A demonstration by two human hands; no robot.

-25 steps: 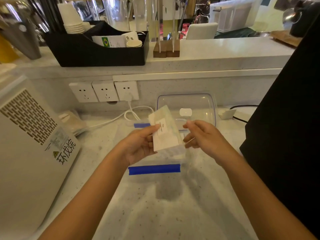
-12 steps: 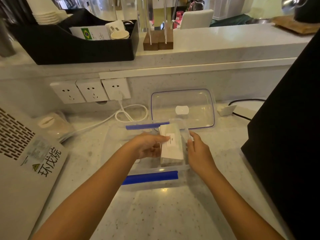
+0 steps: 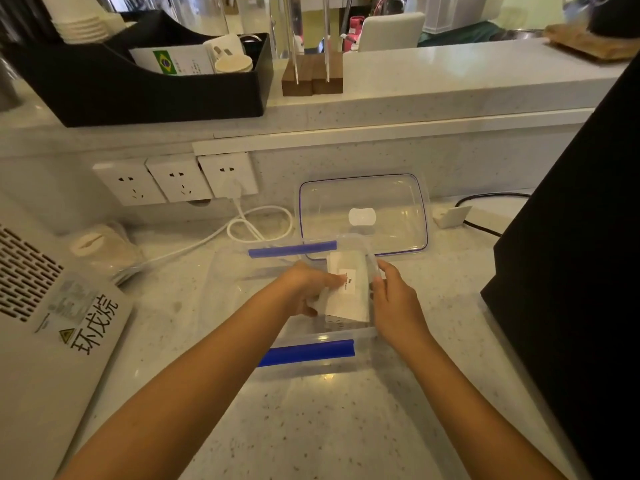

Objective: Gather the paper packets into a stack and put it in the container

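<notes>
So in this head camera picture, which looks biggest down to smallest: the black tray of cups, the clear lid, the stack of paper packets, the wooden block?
1. black tray
2. clear lid
3. and 4. stack of paper packets and wooden block: they look alike, and the stack sits nearer the camera, so no ranking.

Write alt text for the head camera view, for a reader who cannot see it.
Two bare hands, left hand and right hand, hold a stack of white paper packets inside a clear container with blue clips on a pale speckled counter. The container's clear lid lies behind it, near three wall sockets.
</notes>
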